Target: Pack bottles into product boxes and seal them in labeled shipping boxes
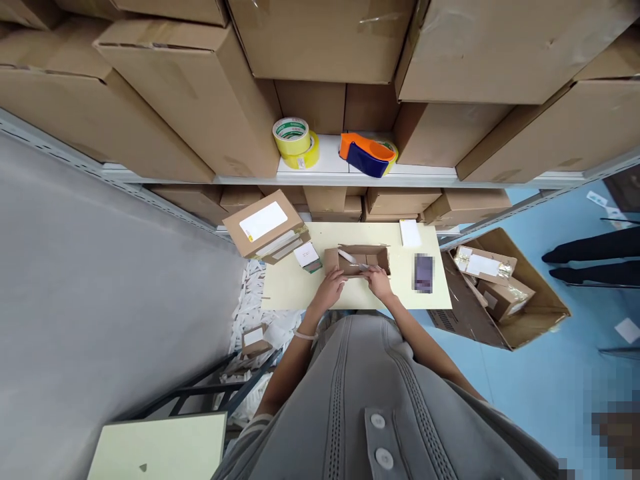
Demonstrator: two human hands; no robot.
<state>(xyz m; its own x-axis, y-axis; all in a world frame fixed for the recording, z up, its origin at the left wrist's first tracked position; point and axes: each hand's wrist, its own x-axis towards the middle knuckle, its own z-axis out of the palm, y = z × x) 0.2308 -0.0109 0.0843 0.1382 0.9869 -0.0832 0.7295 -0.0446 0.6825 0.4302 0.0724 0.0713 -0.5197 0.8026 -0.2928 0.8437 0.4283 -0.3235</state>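
Note:
A small open cardboard box [377,252] lies on the pale table, with a slim white item [347,256] inside it. My left hand [330,288] grips the box's near wall toward the left, its fingers curled. At the near right edge, my right hand [379,283] has its fingers bent over the wall, close to a small whitish piece whose kind I cannot make out. To the left stands a small white-and-green box [307,255], beside a larger labelled carton [267,227].
A phone-like blurred object [423,274] and a white pad [410,233] rest on the table's right. Tape rolls [291,138] and an orange-and-blue tape dispenser [367,153] sit on the shelf above. A big carton [543,317] holding parcels stands on the floor at right.

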